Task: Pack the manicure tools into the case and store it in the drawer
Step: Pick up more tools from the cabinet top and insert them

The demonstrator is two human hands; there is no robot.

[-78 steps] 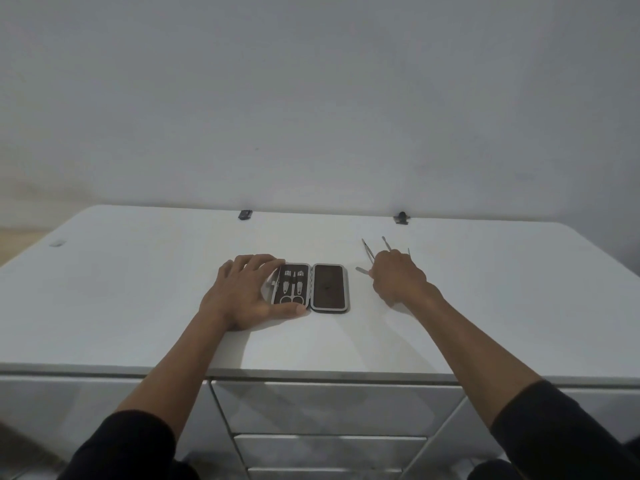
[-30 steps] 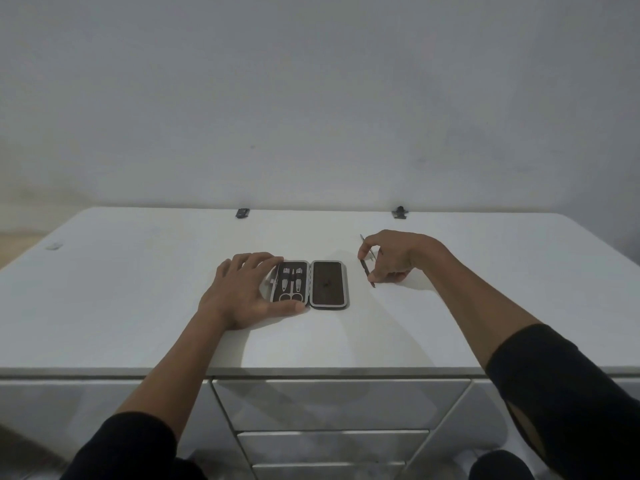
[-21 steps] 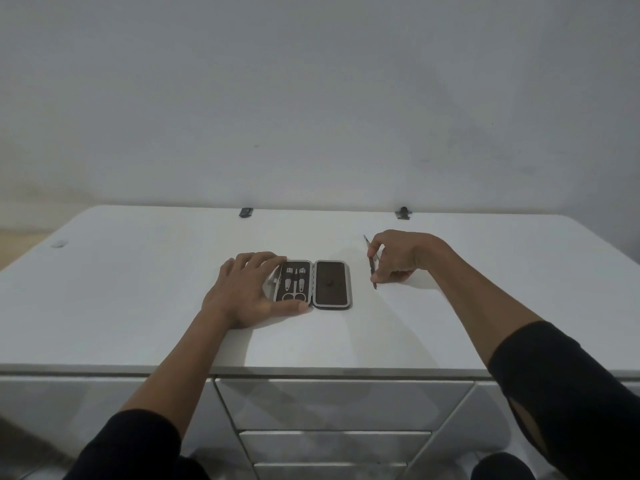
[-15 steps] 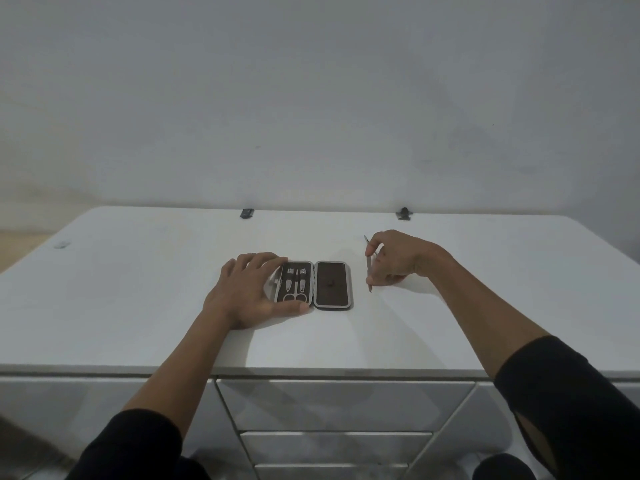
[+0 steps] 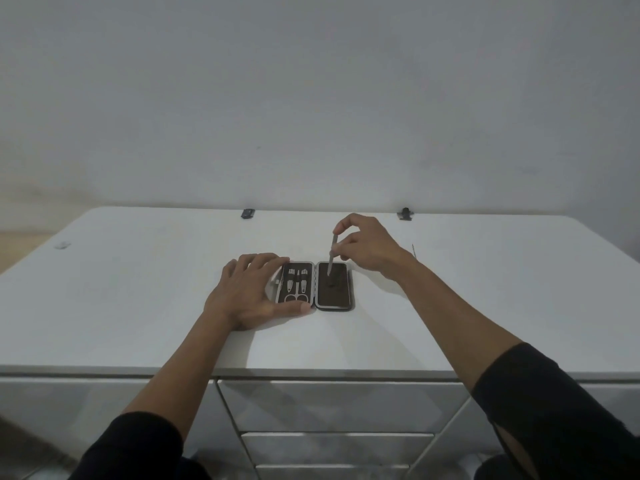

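A small manicure case (image 5: 315,286) lies open flat on the white cabinet top (image 5: 138,289). Its left half holds scissors and several small steel tools in loops; its right half is a dark brown panel (image 5: 334,292). My left hand (image 5: 251,291) rests flat against the case's left edge, with the thumb along its near side. My right hand (image 5: 365,245) pinches a thin metal tool (image 5: 332,252), held nearly upright, its lower tip over the upper part of the right half. Another thin metal tool (image 5: 414,251) lies on the top behind my right wrist.
Closed white drawers (image 5: 339,405) stack below the cabinet's front edge. Two small dark fittings (image 5: 248,213) (image 5: 404,214) sit at the back edge against the plain wall. A small pale object (image 5: 62,244) lies at the far left.
My right hand picked up the thin tool from the right of the case, lifted it and carried it left over the case's right half. My left hand stayed put.
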